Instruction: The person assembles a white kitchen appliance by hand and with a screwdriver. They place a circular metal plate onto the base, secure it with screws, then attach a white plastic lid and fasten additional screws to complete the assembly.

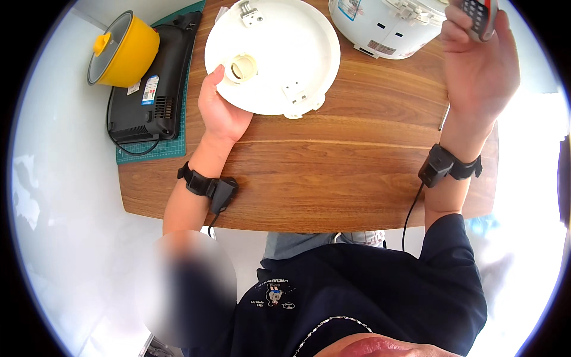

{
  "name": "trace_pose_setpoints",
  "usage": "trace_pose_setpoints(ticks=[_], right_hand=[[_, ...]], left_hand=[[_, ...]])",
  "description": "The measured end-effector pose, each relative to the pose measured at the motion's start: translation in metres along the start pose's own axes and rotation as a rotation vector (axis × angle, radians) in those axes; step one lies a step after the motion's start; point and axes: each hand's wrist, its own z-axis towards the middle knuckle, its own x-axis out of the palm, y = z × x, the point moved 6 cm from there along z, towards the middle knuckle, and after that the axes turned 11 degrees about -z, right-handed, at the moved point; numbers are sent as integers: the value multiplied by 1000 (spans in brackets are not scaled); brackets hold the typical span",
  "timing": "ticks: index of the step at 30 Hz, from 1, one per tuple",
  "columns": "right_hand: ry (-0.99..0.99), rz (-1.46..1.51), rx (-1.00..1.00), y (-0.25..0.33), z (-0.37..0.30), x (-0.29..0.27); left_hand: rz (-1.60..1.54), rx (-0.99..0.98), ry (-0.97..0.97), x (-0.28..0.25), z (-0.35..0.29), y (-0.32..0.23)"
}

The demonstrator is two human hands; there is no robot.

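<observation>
My left hand (pixel 223 107) grips the rim of a round white lamp base (pixel 279 65), thumb on top beside its cream-coloured lamp socket (pixel 241 68). Small white brackets sit inside the shallow dish. Raised at the far right, my right hand (pixel 480 65) has its fingers closed around a dark handheld device (pixel 479 16) with a red edge and rows of pale dots. The top of that device is cut off by the picture's edge, so its exact kind is unclear. Under the right wrist, a thin metal rod (pixel 444 117) pokes out on the table.
A white appliance with a rounded body (pixel 386 27) stands at the back of the wooden table (pixel 333 184). On the left, a yellow lidded pot (pixel 128 53) rests on a black appliance (pixel 151 101) over a green cutting mat (pixel 178 146). Cables hang from both wrist straps.
</observation>
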Motion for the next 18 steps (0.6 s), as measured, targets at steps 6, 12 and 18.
trace_pose_setpoints(ticks=[6, 12, 18], right_hand=[[450, 776, 266, 12, 15, -30], [94, -54, 146, 52, 21, -114], [-263, -871, 487, -12, 39, -278]], left_hand=[[-36, -37, 60, -1, 8, 4], [-42, -46, 88, -1, 4, 6], [-11, -46, 14, -5, 10, 12]])
